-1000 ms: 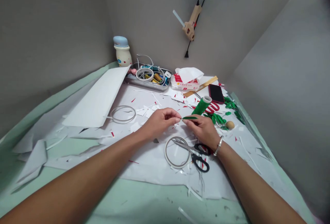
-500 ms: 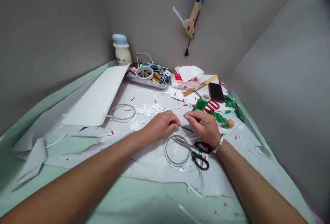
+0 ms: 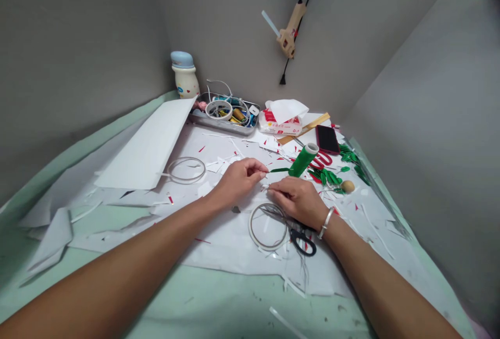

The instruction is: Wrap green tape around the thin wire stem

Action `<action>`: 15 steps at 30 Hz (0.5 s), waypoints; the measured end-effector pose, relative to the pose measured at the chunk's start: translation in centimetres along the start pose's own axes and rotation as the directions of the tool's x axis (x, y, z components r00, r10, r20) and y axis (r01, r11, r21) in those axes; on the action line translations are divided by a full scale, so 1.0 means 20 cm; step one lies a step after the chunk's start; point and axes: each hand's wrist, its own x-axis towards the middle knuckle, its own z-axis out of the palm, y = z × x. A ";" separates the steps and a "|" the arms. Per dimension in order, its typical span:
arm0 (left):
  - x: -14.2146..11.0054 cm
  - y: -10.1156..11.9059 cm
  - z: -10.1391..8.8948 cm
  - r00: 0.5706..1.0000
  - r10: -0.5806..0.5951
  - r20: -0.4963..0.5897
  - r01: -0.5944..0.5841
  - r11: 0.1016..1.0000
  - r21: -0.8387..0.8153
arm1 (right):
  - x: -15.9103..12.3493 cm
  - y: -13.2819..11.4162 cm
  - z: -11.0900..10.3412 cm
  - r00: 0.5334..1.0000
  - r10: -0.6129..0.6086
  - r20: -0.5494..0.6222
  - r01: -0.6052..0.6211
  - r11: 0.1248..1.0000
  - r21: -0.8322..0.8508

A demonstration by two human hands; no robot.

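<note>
At centre frame, over torn white paper [image 3: 234, 255], my left hand [image 3: 240, 180] pinches a thin, glossy green strip [image 3: 278, 170], its far end meeting a cylindrical green tape roll [image 3: 301, 160]. My right hand [image 3: 295, 198] curves just below, above black-handled scissors [image 3: 302, 241]; I cannot tell whether it grips anything.

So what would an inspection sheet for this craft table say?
Surface: white paper sheet over a pale green surface.
Job's things: green roll, green strip, black-handled scissors.
Clutter: white and red paper scraps, clear ring.
Hands: left hand pinches the strip; right hand sits just above the scissors.
Cables: white cable in a metal tray.
Surroundings: grey walls, hanging hot glue gun.
</note>
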 end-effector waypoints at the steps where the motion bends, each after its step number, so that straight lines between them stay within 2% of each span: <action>1: 0.00 -0.01 0.00 0.999 0.021 -0.027 -0.019 0.998 0.062 | 0.00 -0.02 0.00 0.999 -0.046 -0.007 0.045 0.998 -0.033; 4: 0.00 -0.02 0.01 0.991 0.134 -0.025 -0.124 0.962 0.244 | 0.01 -0.04 -0.02 0.992 -0.098 -0.084 0.088 0.990 -0.113; 6: -0.01 -0.02 0.02 0.979 0.198 0.043 -0.202 0.931 0.305 | 0.02 -0.04 -0.04 0.988 -0.068 -0.139 0.055 0.994 -0.098; 8: -0.02 -0.01 0.02 0.967 0.222 0.128 -0.252 0.914 0.317 | 0.02 -0.01 -0.06 0.983 0.002 -0.184 -0.004 1.000 -0.010; 10: -0.03 0.01 0.03 0.952 0.225 0.210 -0.279 0.918 0.283 | 0.03 0.03 -0.06 0.972 0.113 -0.206 -0.087 0.987 0.135; 12: -0.03 0.03 0.02 0.940 0.222 0.257 -0.278 0.938 0.206 | 0.02 0.07 -0.06 0.953 0.248 -0.173 -0.195 0.941 0.277; 15: -0.04 0.05 0.01 0.953 0.176 0.247 -0.194 0.980 0.049 | 0.01 0.11 -0.05 0.934 0.348 -0.081 -0.298 0.883 0.362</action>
